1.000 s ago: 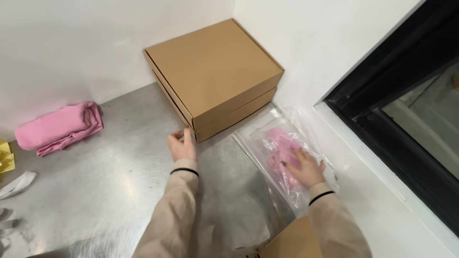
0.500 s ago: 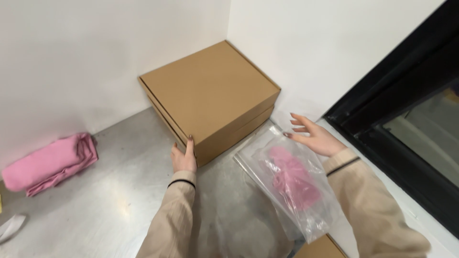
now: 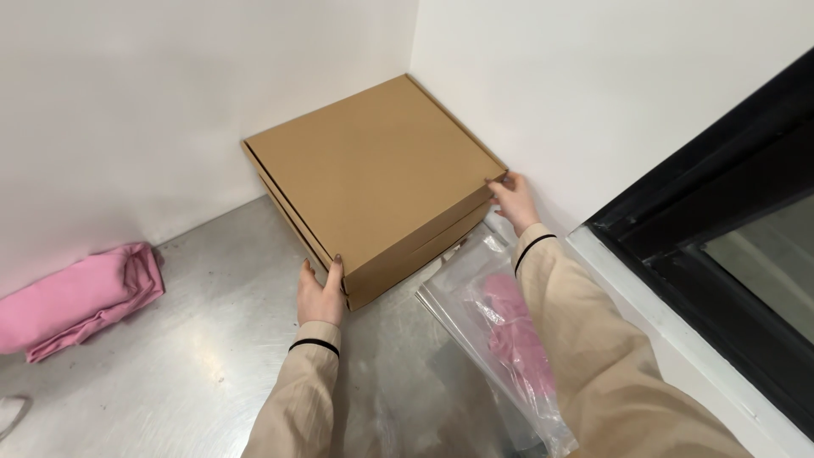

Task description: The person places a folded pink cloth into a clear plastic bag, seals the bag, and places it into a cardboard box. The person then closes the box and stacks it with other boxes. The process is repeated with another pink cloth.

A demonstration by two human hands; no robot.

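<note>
A flat brown cardboard box (image 3: 373,170), closed, sits in the corner of a metal table (image 3: 195,373) against two white walls. My left hand (image 3: 320,293) grips the box's near corner, fingers up along its side. At the box's right corner, my right hand (image 3: 514,199) holds the edge with its fingertips. Below my right forearm lies a clear plastic bag with a pink cloth inside (image 3: 500,326), flat on the table beside the box.
A folded pink cloth (image 3: 80,297) lies at the left by the wall. A black-framed window (image 3: 729,254) runs along the right side. A bit of white material (image 3: 10,411) shows at the lower left edge.
My right hand left the plastic bag and moved up to the box's right corner. My left hand stayed at the near corner. The view shifted closer to the box.
</note>
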